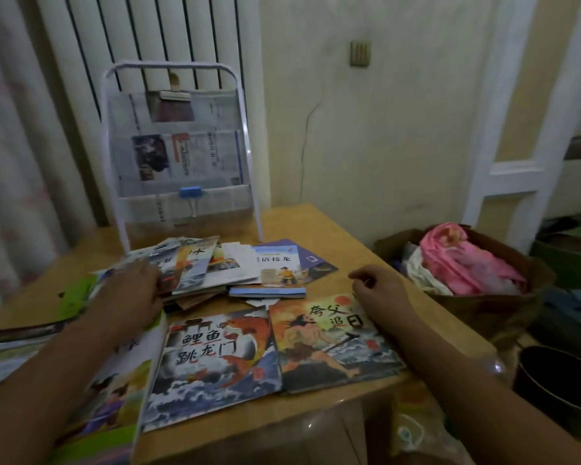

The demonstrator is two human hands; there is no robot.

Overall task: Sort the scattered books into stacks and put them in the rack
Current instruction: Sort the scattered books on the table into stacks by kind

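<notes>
Nearest the person, two picture books lie flat and side by side on the wooden table point(342, 226): the carp book point(212, 370) on the left and the giant book point(332, 344) on the right, their edges touching, long sides running away from the body. The right hand point(379, 290) hangs just over the far corner of the giant book, fingers loosely curled and holding nothing that I can make out. The left hand point(131, 290) lies palm down on the loose heap of books point(195, 266), fingers spread across the covers. That heap sits straight ahead of the left hand, so the left is the nearer one to gather it. Beyond the heap stands the white rack point(178, 146) at the table's back edge, upright, its pockets facing the person, with newspapers in them. I'd judge the sorting barely begun.
</notes>
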